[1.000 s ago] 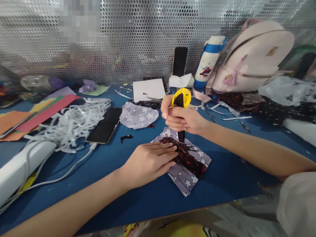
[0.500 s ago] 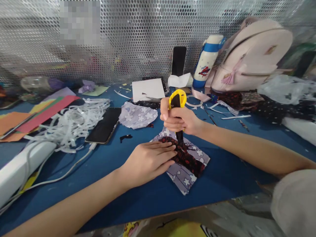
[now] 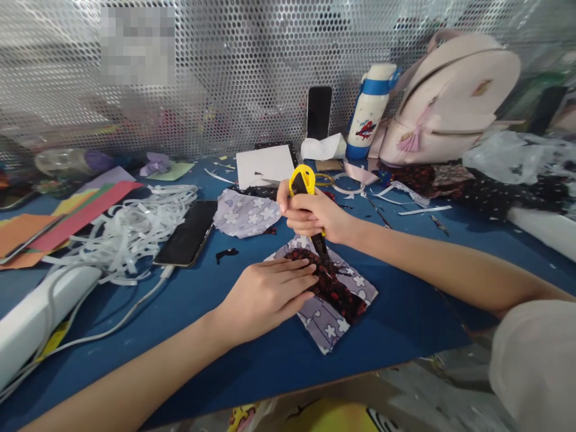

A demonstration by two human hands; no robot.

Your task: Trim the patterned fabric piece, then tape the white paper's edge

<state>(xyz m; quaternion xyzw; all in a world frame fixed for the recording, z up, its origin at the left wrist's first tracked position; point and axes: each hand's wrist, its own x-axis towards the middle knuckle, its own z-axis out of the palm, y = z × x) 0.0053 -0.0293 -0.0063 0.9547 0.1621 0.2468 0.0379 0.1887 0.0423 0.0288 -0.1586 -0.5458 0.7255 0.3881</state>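
Note:
My left hand (image 3: 270, 294) lies flat with fingers stretched out, pressing on a dark red-and-black patterned cloth strip (image 3: 344, 297). Beneath that strip is a lilac cloth piece with white flowers (image 3: 321, 330), spread on the blue table. My right hand (image 3: 315, 213) is closed around a yellow-and-black handled tool (image 3: 302, 179), its rounded yellow end up. The tool's dark lower end slants down to the dark strip, just beyond my left fingertips. Its exact kind and tip cannot be made out. Another lilac flowered cloth piece (image 3: 245, 213) lies to the left of my right hand.
Left on the blue table (image 3: 189, 342) are a charging phone (image 3: 191, 231), shredded white strips (image 3: 130, 228), coloured papers (image 3: 85, 210) and a white power strip (image 3: 45, 318). At the back stand another phone (image 3: 319, 114), a bottle (image 3: 371, 111) and a pink backpack (image 3: 454, 102) before a perforated metal panel.
The tool has tilted, its yellow end leaning left while its dark lower end stays at the strip. My left hand keeps pressing the cloth. The whole view has shifted slightly.

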